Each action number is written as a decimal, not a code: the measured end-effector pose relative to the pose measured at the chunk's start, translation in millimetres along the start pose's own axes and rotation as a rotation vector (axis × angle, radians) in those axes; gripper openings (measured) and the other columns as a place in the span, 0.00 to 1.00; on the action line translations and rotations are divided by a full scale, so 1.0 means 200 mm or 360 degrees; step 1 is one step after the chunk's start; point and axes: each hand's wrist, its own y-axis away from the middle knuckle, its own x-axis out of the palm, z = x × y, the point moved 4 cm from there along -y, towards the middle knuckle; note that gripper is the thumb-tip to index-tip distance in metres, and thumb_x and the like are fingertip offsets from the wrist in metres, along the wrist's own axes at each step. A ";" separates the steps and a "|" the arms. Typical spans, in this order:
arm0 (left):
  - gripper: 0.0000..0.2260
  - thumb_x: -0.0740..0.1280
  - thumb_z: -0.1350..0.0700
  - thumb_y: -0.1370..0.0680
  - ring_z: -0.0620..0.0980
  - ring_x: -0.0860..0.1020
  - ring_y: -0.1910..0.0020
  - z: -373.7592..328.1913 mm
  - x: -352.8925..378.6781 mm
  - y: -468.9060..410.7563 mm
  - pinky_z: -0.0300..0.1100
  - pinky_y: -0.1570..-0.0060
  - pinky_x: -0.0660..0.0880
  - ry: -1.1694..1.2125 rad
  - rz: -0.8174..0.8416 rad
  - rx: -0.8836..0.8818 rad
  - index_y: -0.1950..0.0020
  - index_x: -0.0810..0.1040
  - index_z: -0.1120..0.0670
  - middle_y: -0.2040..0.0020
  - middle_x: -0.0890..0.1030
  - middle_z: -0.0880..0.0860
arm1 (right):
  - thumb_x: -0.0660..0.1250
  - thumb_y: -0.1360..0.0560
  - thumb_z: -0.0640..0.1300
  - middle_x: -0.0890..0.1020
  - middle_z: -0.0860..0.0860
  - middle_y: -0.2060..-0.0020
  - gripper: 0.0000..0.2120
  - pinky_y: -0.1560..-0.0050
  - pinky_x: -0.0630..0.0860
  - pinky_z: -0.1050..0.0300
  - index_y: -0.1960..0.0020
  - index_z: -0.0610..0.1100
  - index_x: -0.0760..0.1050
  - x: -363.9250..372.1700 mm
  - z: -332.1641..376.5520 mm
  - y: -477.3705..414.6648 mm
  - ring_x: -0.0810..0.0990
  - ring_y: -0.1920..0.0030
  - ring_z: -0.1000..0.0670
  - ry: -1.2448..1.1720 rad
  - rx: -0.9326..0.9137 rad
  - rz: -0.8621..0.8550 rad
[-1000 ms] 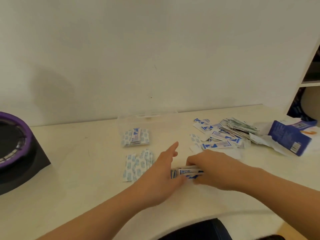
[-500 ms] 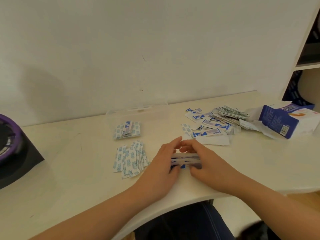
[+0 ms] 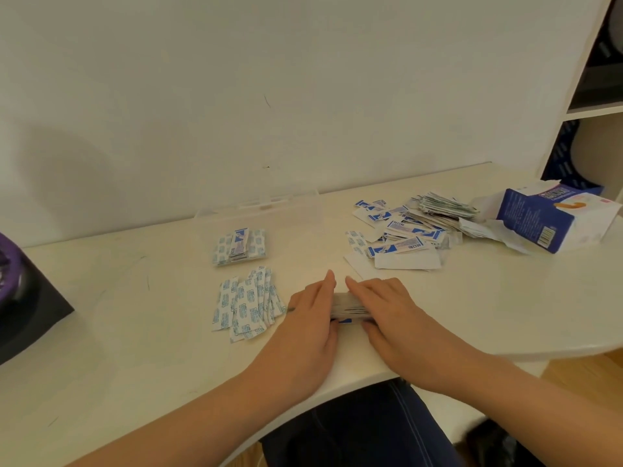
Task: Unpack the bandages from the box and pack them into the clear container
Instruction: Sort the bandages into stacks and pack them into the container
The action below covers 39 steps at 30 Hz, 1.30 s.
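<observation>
We saw a cream table (image 3: 118, 332) with a curved front edge, set against a plain off-white wall (image 3: 236, 79) that bore a few small marks. At the right stood a white shelf unit (image 3: 585, 79), and below the table's edge we saw a strip of wooden floor (image 3: 588, 370).

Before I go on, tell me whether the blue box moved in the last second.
No. The blue box lies just right of the loose bandage heap, as before; only the view shifted.
</observation>
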 end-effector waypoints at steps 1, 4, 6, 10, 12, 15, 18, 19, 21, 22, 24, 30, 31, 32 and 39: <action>0.27 0.54 0.59 0.18 0.41 0.56 0.31 0.00 0.00 0.00 0.19 0.41 0.47 -0.0020 0.0009 -0.0003 0.23 0.43 0.52 0.27 0.56 0.47 | 0.53 0.20 0.39 0.60 0.54 0.32 0.30 0.35 0.51 0.70 0.24 0.46 0.43 0.00 0.00 0.00 0.55 0.36 0.55 0.0015 0.0033 0.0034; 0.29 0.55 0.61 0.19 0.45 0.61 0.32 -0.01 0.02 0.00 0.30 0.34 0.57 -0.0040 0.0020 0.0037 0.23 0.42 0.53 0.30 0.56 0.50 | 0.52 0.21 0.38 0.59 0.53 0.34 0.32 0.35 0.54 0.66 0.24 0.45 0.36 0.01 0.02 -0.01 0.56 0.37 0.52 0.0084 0.0048 0.0129; 0.30 0.54 0.60 0.19 0.46 0.61 0.35 -0.01 0.02 0.00 0.34 0.34 0.60 -0.0100 0.0043 0.0050 0.24 0.39 0.53 0.32 0.57 0.50 | 0.52 0.21 0.40 0.59 0.53 0.36 0.33 0.35 0.56 0.64 0.24 0.45 0.36 0.00 0.03 -0.01 0.57 0.40 0.52 0.0145 0.0054 0.0154; 0.30 0.52 0.59 0.18 0.49 0.59 0.36 -0.01 0.02 -0.01 0.37 0.34 0.57 -0.0351 0.0146 0.0044 0.25 0.35 0.54 0.34 0.58 0.51 | 0.51 0.21 0.43 0.60 0.51 0.38 0.31 0.37 0.59 0.58 0.24 0.46 0.38 -0.01 0.02 -0.03 0.59 0.41 0.51 0.0240 0.0096 0.0235; 0.30 0.52 0.60 0.19 0.49 0.61 0.37 -0.02 0.02 -0.02 0.39 0.34 0.57 -0.0459 0.0147 0.0027 0.25 0.34 0.54 0.34 0.59 0.51 | 0.52 0.20 0.44 0.62 0.51 0.41 0.29 0.38 0.61 0.57 0.24 0.47 0.43 -0.02 0.02 -0.04 0.60 0.43 0.51 0.0226 0.0077 0.0254; 0.32 0.52 0.61 0.20 0.49 0.61 0.36 -0.02 0.01 -0.04 0.41 0.34 0.56 -0.0583 0.0181 -0.0011 0.25 0.33 0.53 0.34 0.59 0.50 | 0.51 0.19 0.47 0.63 0.53 0.47 0.20 0.41 0.63 0.56 0.28 0.48 0.54 -0.03 0.03 -0.06 0.61 0.47 0.52 0.0182 0.0062 0.0314; 0.34 0.54 0.62 0.20 0.48 0.62 0.36 -0.02 -0.10 -0.10 0.40 0.35 0.56 -0.0688 0.0120 -0.0003 0.26 0.31 0.52 0.35 0.60 0.49 | 0.50 0.18 0.50 0.62 0.53 0.53 0.13 0.47 0.63 0.56 0.37 0.49 0.65 -0.14 0.07 -0.15 0.62 0.51 0.51 0.0319 -0.0039 0.0279; 0.34 0.54 0.62 0.20 0.48 0.62 0.36 -0.03 -0.16 -0.14 0.40 0.36 0.56 -0.0726 0.0052 0.0001 0.26 0.30 0.53 0.36 0.60 0.49 | 0.49 0.18 0.50 0.64 0.52 0.52 0.13 0.47 0.63 0.56 0.37 0.49 0.66 -0.20 0.10 -0.19 0.63 0.51 0.50 0.0405 -0.0078 0.0219; 0.34 0.54 0.63 0.20 0.49 0.62 0.36 -0.04 -0.33 -0.21 0.40 0.37 0.56 -0.0804 -0.0108 0.0008 0.26 0.30 0.53 0.36 0.60 0.49 | 0.50 0.18 0.49 0.68 0.51 0.50 0.14 0.48 0.63 0.54 0.37 0.49 0.68 -0.33 0.16 -0.31 0.64 0.52 0.50 0.0577 -0.0162 0.0040; 0.35 0.54 0.63 0.20 0.49 0.62 0.37 -0.05 -0.42 -0.24 0.40 0.37 0.56 -0.0856 -0.0191 0.0014 0.26 0.30 0.54 0.36 0.60 0.49 | 0.50 0.18 0.49 0.69 0.51 0.50 0.13 0.49 0.64 0.54 0.38 0.49 0.69 -0.40 0.20 -0.38 0.63 0.54 0.50 0.0639 -0.0208 -0.0070; 0.35 0.54 0.65 0.21 0.49 0.63 0.39 -0.05 -0.59 -0.29 0.41 0.38 0.56 -0.0970 -0.0378 0.0042 0.26 0.30 0.54 0.37 0.61 0.49 | 0.53 0.19 0.47 0.70 0.51 0.55 0.12 0.54 0.64 0.56 0.41 0.48 0.71 -0.51 0.29 -0.51 0.64 0.56 0.50 0.0729 -0.0289 -0.0258; 0.40 0.62 0.72 0.37 0.59 0.75 0.60 0.10 -0.93 -0.42 0.51 0.57 0.72 -0.1315 -0.0800 0.0271 0.26 0.53 0.63 0.55 0.74 0.58 | 0.59 0.21 0.41 0.74 0.49 0.56 0.08 0.60 0.72 0.55 0.45 0.45 0.75 -0.60 0.47 -0.89 0.75 0.58 0.48 0.0664 -0.0264 -0.0455; 0.39 0.61 0.72 0.39 0.59 0.75 0.64 0.13 -0.95 -0.43 0.51 0.60 0.74 -0.1332 -0.0841 0.0302 0.27 0.55 0.64 0.58 0.75 0.58 | 0.59 0.21 0.41 0.76 0.49 0.56 0.08 0.59 0.74 0.54 0.46 0.44 0.76 -0.60 0.47 -0.92 0.77 0.58 0.47 0.0574 -0.0250 -0.0441; 0.39 0.59 0.71 0.39 0.59 0.75 0.65 0.17 -0.98 -0.45 0.51 0.62 0.74 -0.1363 -0.0857 0.0323 0.28 0.55 0.64 0.59 0.75 0.59 | 0.60 0.21 0.41 0.77 0.48 0.56 0.08 0.57 0.76 0.54 0.48 0.43 0.76 -0.59 0.48 -0.97 0.78 0.59 0.47 0.0507 -0.0252 -0.0434; 0.43 0.59 0.68 0.30 0.56 0.73 0.50 0.32 -1.03 -0.53 0.49 0.46 0.68 -0.1353 -0.0669 0.0199 0.25 0.34 0.55 0.46 0.71 0.55 | 0.60 0.21 0.44 0.82 0.45 0.59 0.10 0.58 0.77 0.50 0.51 0.41 0.78 -0.49 0.47 -1.16 0.79 0.62 0.45 0.0338 -0.0242 -0.0399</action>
